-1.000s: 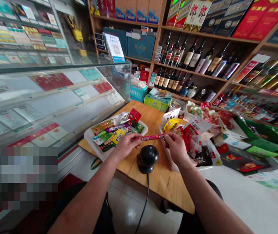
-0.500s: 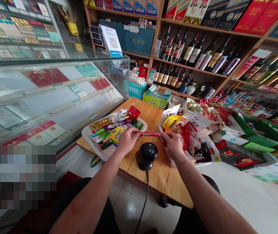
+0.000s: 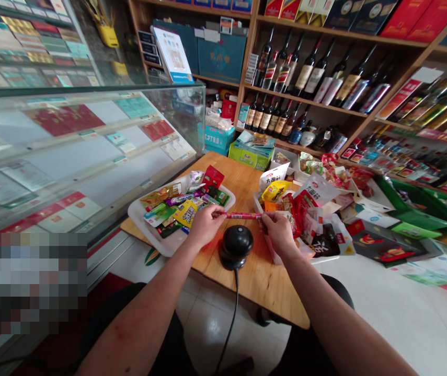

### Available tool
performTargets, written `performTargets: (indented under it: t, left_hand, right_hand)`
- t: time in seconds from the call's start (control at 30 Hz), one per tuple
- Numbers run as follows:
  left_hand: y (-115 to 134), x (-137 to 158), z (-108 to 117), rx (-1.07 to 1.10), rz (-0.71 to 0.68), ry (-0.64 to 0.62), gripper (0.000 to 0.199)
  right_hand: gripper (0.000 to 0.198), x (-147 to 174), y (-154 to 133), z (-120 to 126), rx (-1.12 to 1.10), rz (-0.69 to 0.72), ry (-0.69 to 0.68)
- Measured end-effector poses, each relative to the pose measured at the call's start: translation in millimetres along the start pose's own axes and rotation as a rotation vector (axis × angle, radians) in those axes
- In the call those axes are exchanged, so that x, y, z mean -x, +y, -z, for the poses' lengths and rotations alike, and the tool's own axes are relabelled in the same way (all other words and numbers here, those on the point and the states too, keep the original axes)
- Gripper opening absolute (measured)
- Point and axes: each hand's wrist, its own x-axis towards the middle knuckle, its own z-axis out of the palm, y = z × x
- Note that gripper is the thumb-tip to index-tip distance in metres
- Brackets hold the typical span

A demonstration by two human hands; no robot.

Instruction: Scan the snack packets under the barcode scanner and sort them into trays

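Note:
A thin red snack stick (image 3: 242, 215) is stretched level between my two hands. My left hand (image 3: 206, 224) pinches its left end and my right hand (image 3: 277, 231) pinches its right end. The stick hangs just above and behind a round black barcode scanner (image 3: 236, 245) that sits on the small wooden table (image 3: 262, 282), its cable running down toward me. Left of my left hand lies a white tray (image 3: 145, 230) with several small snack packets. Right of my right hand is a second white tray (image 3: 327, 259) piled with red, yellow and white packets.
A glass display counter (image 3: 90, 151) with flat packs stands close on the left. Wooden shelves (image 3: 309, 104) with bottles and boxes fill the back and right. Green crates (image 3: 415, 209) and loose packets cover the surface at the right. White floor tiles show below the table.
Both hands have lowered the red stick a little toward the scanner and drawn closer together. The view has tilted slightly down.

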Motion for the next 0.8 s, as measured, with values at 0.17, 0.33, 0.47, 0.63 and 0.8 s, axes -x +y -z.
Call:
performTargets:
  t: [0.17,0.33,0.47,0.63,0.8]
  left_hand:
    - [-1,-2,-1,-0.015,0.009,0.003,0.014]
    - [-3,-2,0,-0.064,-0.018,0.005,0.015]
    - [-3,0,1,-0.103,-0.036,-0.016,0.018]
    - [0,1,-1,-0.101,-0.035,-0.007,0.015]
    - [0,1,-1,-0.111,-0.018,0.005,0.017]
  right_hand:
    - [0.034,-3,4,0,-0.028,-0.043,-0.007]
    - [0.033,-7,9,0,-0.048,-0.058,0.003]
    - [0.031,-8,9,0,-0.09,-0.088,0.018]
    - [0.027,-5,8,0,-0.111,-0.095,0.016]
    - [0.028,-5,12,0,-0.072,-0.066,0.025]
